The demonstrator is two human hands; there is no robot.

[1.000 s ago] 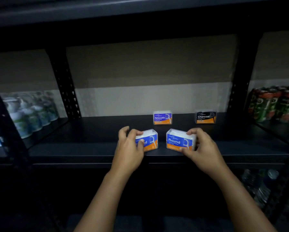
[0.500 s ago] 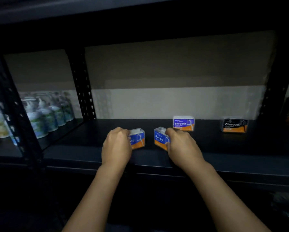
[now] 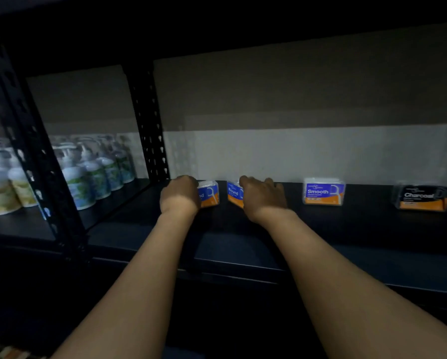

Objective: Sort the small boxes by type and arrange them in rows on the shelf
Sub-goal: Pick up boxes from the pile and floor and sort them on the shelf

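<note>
The Round floss-pick boxes are in our grasp at the back of the shelf (image 3: pixel 243 244), close to the pale rear wall. Our left hand (image 3: pixel 180 195) curls round the left Round box (image 3: pixel 210 194), and our right hand (image 3: pixel 262 196) grips the right Round box (image 3: pixel 234 194); the two boxes sit just beside each other, with a narrow gap between. To the right of the right Round box, well apart, stands the Smooth box (image 3: pixel 323 191), and farther right again the Charcoal box (image 3: pixel 423 196), each alone against the wall.

We judge the sorting well begun: three types are laid out along the back, each in its own spot. What is left, as far as we can see, is to release the Round pair squarely side by side; whether more boxes wait elsewhere we cannot tell. Beyond the black upright post (image 3: pixel 149 125), left of the left Round box, stand pump bottles (image 3: pixel 92 174).
</note>
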